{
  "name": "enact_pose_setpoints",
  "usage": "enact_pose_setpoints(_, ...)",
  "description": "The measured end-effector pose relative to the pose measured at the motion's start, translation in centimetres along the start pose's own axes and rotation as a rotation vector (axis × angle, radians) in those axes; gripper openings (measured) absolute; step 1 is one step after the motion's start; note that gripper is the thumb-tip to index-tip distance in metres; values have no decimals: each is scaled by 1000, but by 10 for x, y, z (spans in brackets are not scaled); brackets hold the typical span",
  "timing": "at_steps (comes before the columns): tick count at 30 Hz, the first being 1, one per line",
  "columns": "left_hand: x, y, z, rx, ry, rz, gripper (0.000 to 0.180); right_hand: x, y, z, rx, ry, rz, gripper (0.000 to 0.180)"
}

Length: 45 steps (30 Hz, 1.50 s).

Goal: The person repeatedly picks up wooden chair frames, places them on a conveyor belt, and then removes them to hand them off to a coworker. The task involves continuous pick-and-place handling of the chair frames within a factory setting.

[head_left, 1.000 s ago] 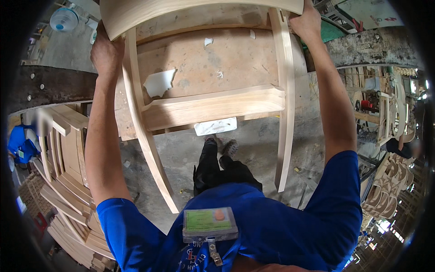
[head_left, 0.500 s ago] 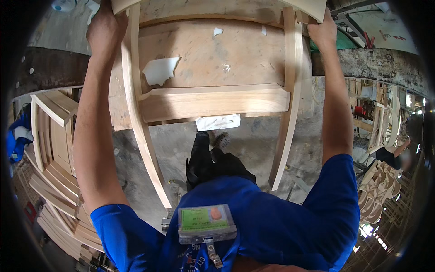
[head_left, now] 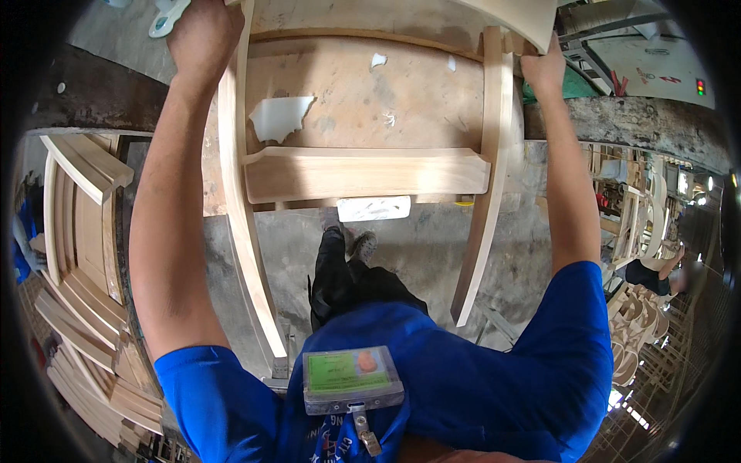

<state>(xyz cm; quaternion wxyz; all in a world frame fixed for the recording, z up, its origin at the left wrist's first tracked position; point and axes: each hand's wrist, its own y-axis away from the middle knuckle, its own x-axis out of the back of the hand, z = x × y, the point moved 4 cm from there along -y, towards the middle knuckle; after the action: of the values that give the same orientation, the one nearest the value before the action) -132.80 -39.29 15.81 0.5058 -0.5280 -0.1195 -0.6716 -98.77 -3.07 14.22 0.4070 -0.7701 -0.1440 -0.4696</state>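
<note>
I hold an unfinished pale wooden chair frame out in front of me, its two legs pointing back toward my body. My left hand grips the top of the left leg rail, near the frame's upper end. My right hand grips the top of the right leg rail, just under the curved back piece. A flat cross rail joins both legs at mid-height. The frame lies over a worn wooden worktable. The upper end of the chair runs out of the picture.
A stack of similar chair frames stands at my left, another pile at the right. A person sits low at the far right. Concrete floor lies below, with my feet on it. White scraps lie on the table.
The chair frame and both my hands have moved up and away from me, toward the table. More of the legs and the floor show now.
</note>
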Motion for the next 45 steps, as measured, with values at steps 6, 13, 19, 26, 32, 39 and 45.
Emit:
enact_pose_setpoints(6, -14, 5, -30, -87, -38, 73, 47, 76, -23, 12, 113, 61, -221, 47)
enact_pose_setpoints(13, -14, 4, -32, -129, -36, 0, 50, 55, -59, -36, 92, -107, 228, 51)
enact_pose_setpoints(19, -15, 2, -19, -4, -47, -98, 48, 32, -48, -48, 37, -111, 413, 68)
enact_pose_setpoints(26, 8, 76, -52, -64, -252, -279, 79, 47, 65, -48, -190, -451, 40, 60)
enact_pose_setpoints(32, 85, 367, -137, 342, 405, -266, 37, 98, 501, 6, -757, -821, -765, 50)
enact_pose_setpoints(39, 105, 540, -100, 1199, 721, -560, 96, 136, 548, -11, -1095, -736, -441, 68)
enact_pose_setpoints(45, 109, 449, -44, 883, 719, -474, 85, 131, 418, 17, -986, -739, -433, 73)
